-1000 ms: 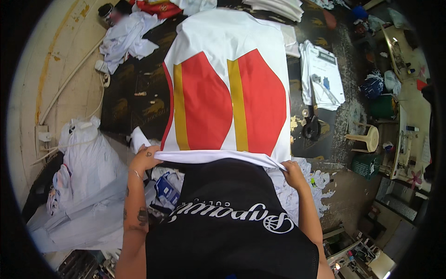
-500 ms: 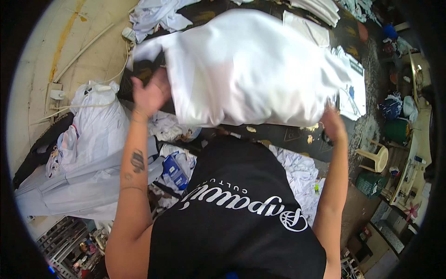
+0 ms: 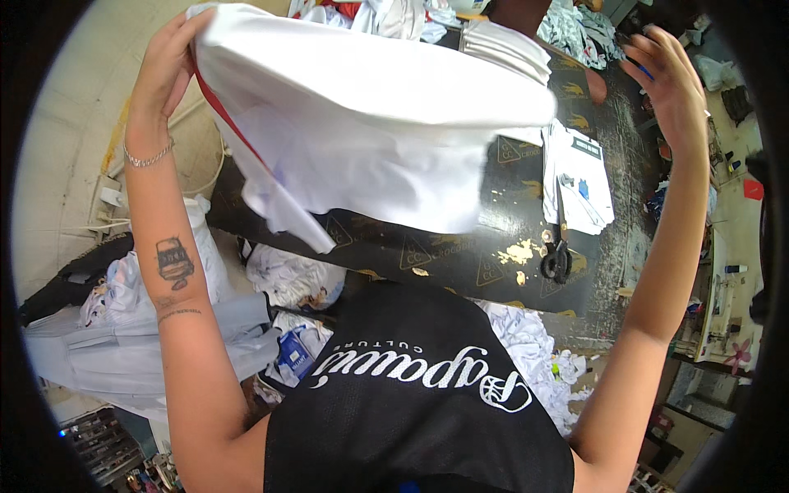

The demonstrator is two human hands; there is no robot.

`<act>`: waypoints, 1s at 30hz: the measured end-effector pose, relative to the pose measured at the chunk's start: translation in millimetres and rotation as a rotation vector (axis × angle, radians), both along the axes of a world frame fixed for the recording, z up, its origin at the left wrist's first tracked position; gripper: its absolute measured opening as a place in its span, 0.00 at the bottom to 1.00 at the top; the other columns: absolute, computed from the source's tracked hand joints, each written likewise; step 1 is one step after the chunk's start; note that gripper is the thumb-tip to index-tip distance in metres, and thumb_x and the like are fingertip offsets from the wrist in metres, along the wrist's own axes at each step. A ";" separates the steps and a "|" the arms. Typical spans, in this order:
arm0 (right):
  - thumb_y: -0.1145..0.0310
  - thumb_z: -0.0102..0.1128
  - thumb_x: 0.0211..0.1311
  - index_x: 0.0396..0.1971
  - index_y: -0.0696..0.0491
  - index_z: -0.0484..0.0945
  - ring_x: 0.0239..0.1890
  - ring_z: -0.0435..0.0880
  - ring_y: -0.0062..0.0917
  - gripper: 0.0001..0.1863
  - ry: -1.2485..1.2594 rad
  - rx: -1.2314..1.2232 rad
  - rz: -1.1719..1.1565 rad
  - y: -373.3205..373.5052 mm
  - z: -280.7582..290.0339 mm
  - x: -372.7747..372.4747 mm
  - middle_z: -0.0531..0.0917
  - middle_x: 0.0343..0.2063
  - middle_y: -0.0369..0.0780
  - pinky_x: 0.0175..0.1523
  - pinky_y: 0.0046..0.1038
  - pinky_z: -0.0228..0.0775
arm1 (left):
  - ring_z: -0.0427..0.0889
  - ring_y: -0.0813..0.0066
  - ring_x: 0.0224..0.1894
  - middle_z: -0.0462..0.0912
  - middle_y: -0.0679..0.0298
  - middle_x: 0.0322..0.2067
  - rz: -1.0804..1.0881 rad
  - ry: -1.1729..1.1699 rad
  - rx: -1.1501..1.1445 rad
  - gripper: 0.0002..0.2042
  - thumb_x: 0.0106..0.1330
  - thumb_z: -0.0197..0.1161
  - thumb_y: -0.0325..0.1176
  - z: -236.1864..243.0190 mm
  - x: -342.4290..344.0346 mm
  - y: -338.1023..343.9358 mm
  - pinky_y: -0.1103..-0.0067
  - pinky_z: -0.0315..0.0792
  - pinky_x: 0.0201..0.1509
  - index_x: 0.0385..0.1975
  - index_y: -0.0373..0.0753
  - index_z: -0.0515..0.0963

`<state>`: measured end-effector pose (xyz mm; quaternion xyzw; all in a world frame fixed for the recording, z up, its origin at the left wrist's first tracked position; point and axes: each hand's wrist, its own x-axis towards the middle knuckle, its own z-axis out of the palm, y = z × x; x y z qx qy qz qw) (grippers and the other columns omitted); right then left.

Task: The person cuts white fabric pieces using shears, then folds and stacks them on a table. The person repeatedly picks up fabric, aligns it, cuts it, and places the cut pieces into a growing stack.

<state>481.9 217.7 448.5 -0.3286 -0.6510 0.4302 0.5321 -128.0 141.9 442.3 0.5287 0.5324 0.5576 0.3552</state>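
My left hand (image 3: 167, 64) is raised high at the upper left, shut on the edge of a white garment (image 3: 370, 131) with a red stripe along its underside. The garment hangs spread in the air above the black table (image 3: 460, 242). At the upper right my right hand (image 3: 670, 78) is also raised, fingers apart, a short gap away from the garment's right edge and holding none of it.
Black scissors (image 3: 557, 260) and a white printed fabric piece (image 3: 580, 182) lie on the table's right part. A stack of folded white cloth (image 3: 506, 51) sits at its far end. Heaps of white fabric (image 3: 123, 345) and scraps (image 3: 530, 349) cover the floor beside me.
The garment lay flat on the table with both hands at its near hem. It has been swung up overhead, the red panels turned under, and my right hand has let go.
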 end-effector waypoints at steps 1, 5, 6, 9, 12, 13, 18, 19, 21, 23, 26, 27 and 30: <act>0.60 0.55 0.80 0.58 0.55 0.77 0.49 0.86 0.25 0.18 -0.110 0.029 -0.050 4.4 -3.1 -15.8 0.86 0.47 0.40 0.61 0.32 0.78 | 0.82 0.75 0.48 0.84 0.62 0.47 -0.026 0.104 -0.012 0.18 0.75 0.63 0.36 15.5 16.0 2.2 0.76 0.76 0.55 0.60 0.35 0.76; 0.51 0.56 0.75 0.57 0.49 0.81 0.42 0.88 0.26 0.21 -0.593 -0.037 -0.002 20.3 -83.3 -79.9 0.87 0.43 0.41 0.48 0.30 0.82 | 0.80 0.78 0.51 0.83 0.63 0.49 -0.075 0.496 0.050 0.32 0.70 0.60 0.29 4.9 51.6 -3.6 0.77 0.73 0.59 0.75 0.39 0.60; 0.54 0.57 0.75 0.54 0.49 0.82 0.38 0.88 0.23 0.18 -0.666 -0.102 0.112 21.5 -116.8 -93.2 0.89 0.40 0.39 0.40 0.27 0.80 | 0.79 0.76 0.53 0.83 0.62 0.53 -0.049 0.590 0.129 0.33 0.69 0.57 0.27 -9.0 50.9 -7.4 0.77 0.72 0.62 0.76 0.38 0.61; 0.62 0.66 0.66 0.47 0.54 0.86 0.36 0.89 0.27 0.15 -0.914 -0.371 0.048 10.4 -243.4 -147.3 0.90 0.37 0.40 0.43 0.32 0.81 | 0.78 0.73 0.60 0.82 0.59 0.60 -0.090 0.612 -0.158 0.31 0.64 0.51 0.24 -57.4 32.4 -36.7 0.77 0.68 0.69 0.71 0.35 0.71; 0.55 0.68 0.65 0.44 0.55 0.88 0.50 0.89 0.46 0.19 -0.991 -0.391 0.019 -1.5 -341.4 -178.4 0.89 0.44 0.52 0.57 0.43 0.79 | 0.79 0.74 0.60 0.83 0.60 0.59 -0.160 0.495 -0.378 0.25 0.65 0.49 0.23 -100.3 12.0 -83.2 0.77 0.70 0.68 0.63 0.32 0.79; 0.55 0.67 0.65 0.43 0.54 0.88 0.51 0.88 0.47 0.17 -0.931 -0.427 0.014 -1.2 -364.2 -193.5 0.89 0.44 0.52 0.57 0.43 0.79 | 0.80 0.73 0.59 0.84 0.59 0.59 -0.097 0.454 -0.413 0.23 0.68 0.50 0.23 -112.2 8.2 -97.9 0.77 0.70 0.68 0.63 0.32 0.79; 0.51 0.68 0.65 0.41 0.52 0.86 0.51 0.86 0.47 0.19 -0.734 -0.441 -0.198 0.8 -418.4 -315.4 0.89 0.43 0.48 0.55 0.46 0.77 | 0.80 0.69 0.64 0.83 0.53 0.61 0.060 0.474 -0.441 0.20 0.73 0.54 0.21 -151.0 -0.1 -145.9 0.77 0.69 0.69 0.64 0.31 0.78; 0.49 0.67 0.65 0.42 0.51 0.85 0.52 0.86 0.44 0.20 -0.778 -0.361 -0.188 -2.4 -423.7 -338.4 0.88 0.44 0.46 0.56 0.46 0.74 | 0.80 0.69 0.64 0.83 0.53 0.61 0.064 0.450 -0.455 0.20 0.73 0.55 0.21 -154.1 -3.0 -151.7 0.77 0.69 0.69 0.64 0.32 0.78; 0.51 0.66 0.68 0.43 0.51 0.85 0.50 0.85 0.41 0.18 -1.023 -0.205 -0.213 -12.3 -433.9 -372.0 0.88 0.45 0.45 0.57 0.44 0.73 | 0.80 0.69 0.63 0.83 0.53 0.61 0.127 0.452 -0.444 0.20 0.73 0.56 0.21 -156.1 -10.5 -162.2 0.76 0.69 0.69 0.64 0.32 0.78; 0.55 0.64 0.70 0.43 0.52 0.85 0.45 0.85 0.41 0.15 -0.802 -0.252 -0.242 -13.0 -440.2 -379.1 0.88 0.44 0.46 0.53 0.41 0.74 | 0.80 0.70 0.63 0.83 0.53 0.61 0.195 0.510 -0.400 0.19 0.74 0.56 0.22 -152.5 -21.6 -168.7 0.76 0.69 0.69 0.64 0.32 0.79; 0.61 0.59 0.75 0.40 0.56 0.82 0.34 0.82 0.32 0.12 -0.262 -0.341 -0.259 7.3 -426.2 -333.5 0.85 0.35 0.43 0.44 0.36 0.75 | 0.80 0.72 0.61 0.84 0.55 0.60 0.428 0.546 -0.289 0.18 0.76 0.57 0.25 -140.0 -38.9 -162.9 0.76 0.70 0.68 0.63 0.32 0.80; 0.58 0.55 0.79 0.38 0.56 0.79 0.34 0.79 0.26 0.15 -0.174 -0.401 -0.278 23.0 -409.8 -310.1 0.81 0.30 0.37 0.44 0.36 0.76 | 0.81 0.72 0.61 0.84 0.55 0.60 0.391 0.544 -0.219 0.17 0.76 0.58 0.26 -133.5 -43.8 -154.6 0.76 0.70 0.68 0.63 0.33 0.80; 0.52 0.50 0.81 0.46 0.50 0.73 0.42 0.78 0.21 0.15 0.355 -0.514 -0.051 65.7 -318.3 -227.8 0.77 0.40 0.35 0.53 0.34 0.75 | 0.81 0.72 0.59 0.85 0.55 0.58 0.377 0.604 -0.017 0.17 0.76 0.60 0.29 -103.6 -52.3 -111.0 0.77 0.70 0.67 0.61 0.32 0.81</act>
